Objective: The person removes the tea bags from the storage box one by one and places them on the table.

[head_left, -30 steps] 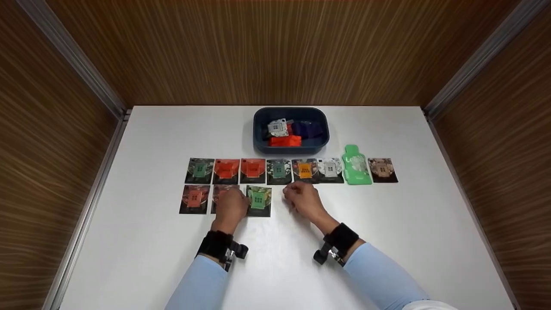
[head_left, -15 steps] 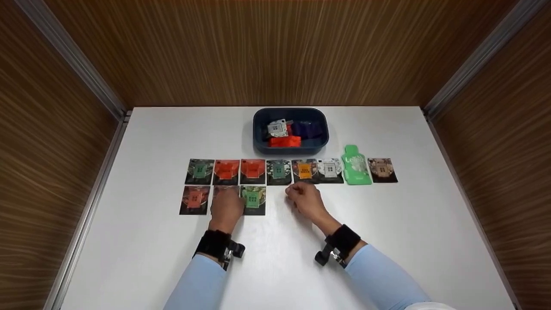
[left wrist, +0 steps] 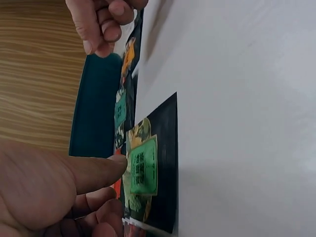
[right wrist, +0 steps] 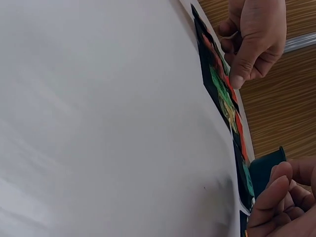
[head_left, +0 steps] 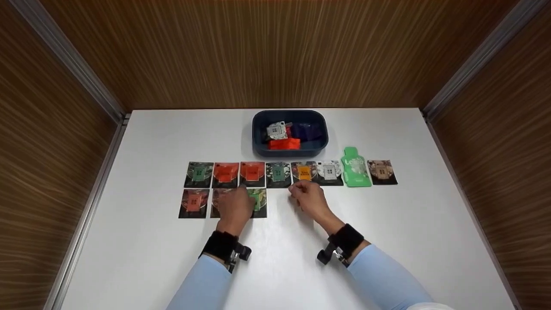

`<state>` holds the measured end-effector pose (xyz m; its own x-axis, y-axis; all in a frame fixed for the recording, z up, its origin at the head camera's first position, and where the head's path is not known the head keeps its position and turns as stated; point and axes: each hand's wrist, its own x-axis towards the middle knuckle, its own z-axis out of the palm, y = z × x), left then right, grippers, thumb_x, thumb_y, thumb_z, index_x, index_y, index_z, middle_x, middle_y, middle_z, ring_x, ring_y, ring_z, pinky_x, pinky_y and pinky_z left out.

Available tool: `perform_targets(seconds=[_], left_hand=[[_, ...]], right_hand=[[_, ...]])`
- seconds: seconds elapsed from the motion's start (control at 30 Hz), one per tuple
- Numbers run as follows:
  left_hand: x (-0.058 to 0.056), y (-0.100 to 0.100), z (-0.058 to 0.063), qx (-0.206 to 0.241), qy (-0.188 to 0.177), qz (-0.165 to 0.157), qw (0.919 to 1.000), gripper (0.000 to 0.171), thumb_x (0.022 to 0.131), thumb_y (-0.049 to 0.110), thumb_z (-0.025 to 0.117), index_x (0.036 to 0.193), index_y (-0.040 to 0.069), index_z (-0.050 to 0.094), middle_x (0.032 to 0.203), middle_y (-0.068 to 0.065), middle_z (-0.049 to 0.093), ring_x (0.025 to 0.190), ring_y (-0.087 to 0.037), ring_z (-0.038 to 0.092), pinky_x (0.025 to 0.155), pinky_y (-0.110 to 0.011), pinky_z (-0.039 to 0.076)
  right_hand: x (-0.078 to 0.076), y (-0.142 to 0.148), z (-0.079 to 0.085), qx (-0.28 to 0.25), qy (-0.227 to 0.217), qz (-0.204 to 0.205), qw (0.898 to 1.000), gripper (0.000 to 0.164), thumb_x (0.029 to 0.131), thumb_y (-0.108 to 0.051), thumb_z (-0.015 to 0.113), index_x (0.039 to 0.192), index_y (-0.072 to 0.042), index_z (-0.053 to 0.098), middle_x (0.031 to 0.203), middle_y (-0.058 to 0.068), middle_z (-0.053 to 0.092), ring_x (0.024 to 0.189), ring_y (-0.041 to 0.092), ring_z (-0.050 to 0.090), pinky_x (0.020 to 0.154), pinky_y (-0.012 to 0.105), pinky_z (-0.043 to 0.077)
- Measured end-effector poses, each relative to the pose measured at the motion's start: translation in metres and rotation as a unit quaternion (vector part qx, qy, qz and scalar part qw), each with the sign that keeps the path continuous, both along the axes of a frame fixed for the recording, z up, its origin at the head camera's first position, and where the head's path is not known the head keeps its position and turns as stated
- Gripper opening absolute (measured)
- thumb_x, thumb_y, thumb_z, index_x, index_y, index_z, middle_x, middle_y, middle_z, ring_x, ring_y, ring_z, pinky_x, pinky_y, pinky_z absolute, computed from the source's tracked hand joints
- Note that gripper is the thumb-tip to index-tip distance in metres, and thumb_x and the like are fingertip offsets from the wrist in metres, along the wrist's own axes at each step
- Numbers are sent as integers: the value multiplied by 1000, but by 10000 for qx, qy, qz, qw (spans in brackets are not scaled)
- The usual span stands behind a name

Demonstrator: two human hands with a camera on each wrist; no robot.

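Note:
My left hand (head_left: 236, 206) is over the lower row of flat square sachets, partly covering a green-labelled sachet (head_left: 261, 201) and a red-labelled one (head_left: 219, 210). In the left wrist view, its thumb is stretched out beside the green label (left wrist: 144, 167), with the other fingers bent and nothing seen in them. Farther right, my right hand (head_left: 311, 199) hovers or rests near the lower edge of the orange-labelled sachet (head_left: 304, 172). Its fingers are loosely curled, with no object visible between them. Another red-labelled sachet (head_left: 193, 203) lies at the row's left end.
An upper row runs across the white table (head_left: 150, 249), with a green bottle-shaped pouch (head_left: 356, 170) and a brown sachet (head_left: 382, 172) at its right. Behind it stands a dark blue bin (head_left: 290, 153) holding several packets. Wood-grain panels (head_left: 275, 56) enclose the table.
The green-labelled sachet has slid left against its neighbour. My left hand went left with it, then came back right and a little up over it. My right hand barely shifts right.

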<state>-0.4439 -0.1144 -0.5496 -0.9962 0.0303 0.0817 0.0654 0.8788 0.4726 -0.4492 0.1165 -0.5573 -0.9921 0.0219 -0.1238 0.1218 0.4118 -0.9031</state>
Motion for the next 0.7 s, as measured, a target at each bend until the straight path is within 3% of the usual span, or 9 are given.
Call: perform_targets(seconds=[0.17, 0.33, 0.47, 0.7], left_hand=[[-15, 13, 15, 295, -95, -234, 9992, 22, 97, 24, 78, 87, 7, 69, 67, -8, 60, 62, -29, 63, 53, -39, 41], [-42, 28, 36, 530, 98, -573, 9969, 20, 100, 23, 76, 104, 5, 70, 92, -13, 68, 90, -34, 66, 75, -45, 52], [-63, 36, 49, 512, 299, -745, 9955, 25, 99, 23, 76, 116, 6, 72, 111, -14, 72, 103, -36, 63, 89, -47, 54], [-94, 47, 66, 181, 438, -1040, 9934, 31, 100, 25, 75, 122, 4, 69, 113, -16, 68, 104, -37, 57, 92, -47, 49]], right_hand=[[-15, 5, 9, 93, 88, -1, 9999, 17, 102, -18, 68, 102, -3, 76, 84, 22, 72, 53, 12, 56, 46, 25, 43], [-35, 13, 21, 346, 329, 56, 9988, 16, 102, -17, 67, 102, -3, 75, 84, 22, 72, 60, 20, 64, 50, 25, 46], [-54, 19, 32, 697, 521, 163, 9961, 17, 102, -18, 65, 103, -5, 76, 86, 13, 74, 67, 22, 65, 57, 26, 47], [-95, 29, 55, 1287, 712, 224, 9889, 21, 104, -21, 65, 112, -4, 76, 97, 12, 75, 75, 19, 64, 66, 32, 51]])
